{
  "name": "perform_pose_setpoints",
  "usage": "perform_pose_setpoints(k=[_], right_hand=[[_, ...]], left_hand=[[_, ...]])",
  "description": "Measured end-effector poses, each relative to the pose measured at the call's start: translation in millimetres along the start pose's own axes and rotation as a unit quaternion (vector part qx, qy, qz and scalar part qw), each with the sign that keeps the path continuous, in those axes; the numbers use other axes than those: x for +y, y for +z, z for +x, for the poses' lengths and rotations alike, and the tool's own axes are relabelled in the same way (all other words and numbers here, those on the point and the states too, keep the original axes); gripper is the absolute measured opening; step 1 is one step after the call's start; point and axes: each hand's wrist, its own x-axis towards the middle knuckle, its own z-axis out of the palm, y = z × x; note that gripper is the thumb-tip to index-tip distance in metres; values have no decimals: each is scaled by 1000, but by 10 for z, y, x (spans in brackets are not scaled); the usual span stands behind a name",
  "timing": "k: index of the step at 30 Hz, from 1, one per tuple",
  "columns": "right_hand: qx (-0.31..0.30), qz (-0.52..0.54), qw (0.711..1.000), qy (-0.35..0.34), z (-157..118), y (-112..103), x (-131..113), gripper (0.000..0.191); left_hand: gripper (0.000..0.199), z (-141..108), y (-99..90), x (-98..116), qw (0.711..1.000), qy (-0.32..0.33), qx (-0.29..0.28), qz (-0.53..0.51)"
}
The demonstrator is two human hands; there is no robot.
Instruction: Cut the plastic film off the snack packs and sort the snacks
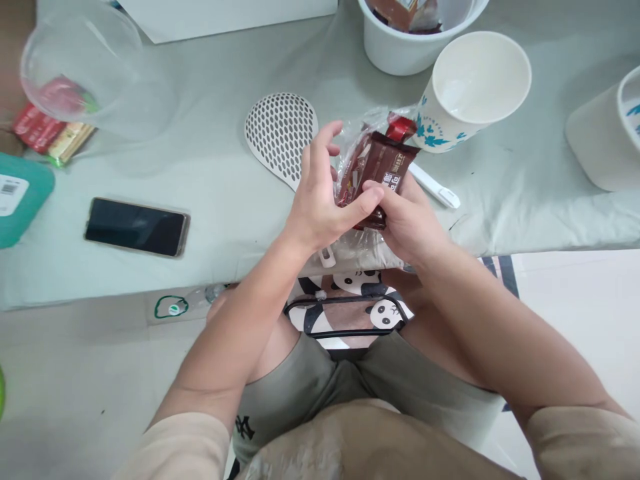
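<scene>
Over the table's front part, my right hand [407, 217] is closed around a dark brown snack packet [385, 163] with light printing, its thumb on top. A crinkled clear plastic bag [353, 150] with red and brown wrapped snacks lies behind and around that packet. My left hand [320, 193] is at the bag's left side, fingers apart and curved. Its thumb reaches across the packet's lower end, close to the right thumb. Left of the bag lies a white perforated strainer spoon [281, 133]. A white handle [435, 185] sticks out past my right hand.
A paper cup [480, 80] with blue leaves stands beside a white tub [400, 50] of packets. Another white container [605, 133] is at right. On the left are a phone [136, 227], a clear plastic tub [115, 100], red and yellow packets [40, 127] and a green container [25, 200].
</scene>
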Motion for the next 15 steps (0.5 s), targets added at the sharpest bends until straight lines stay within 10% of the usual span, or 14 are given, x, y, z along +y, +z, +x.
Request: perform_pose_setpoints(k=[6, 15], right_hand=[[15, -17, 1000, 14, 39, -74, 45, 42], [37, -46, 997, 40, 44, -180, -66, 35]], left_hand=[[25, 21, -1, 34, 998, -57, 3, 1], [28, 2, -53, 45, 986, -85, -21, 138]])
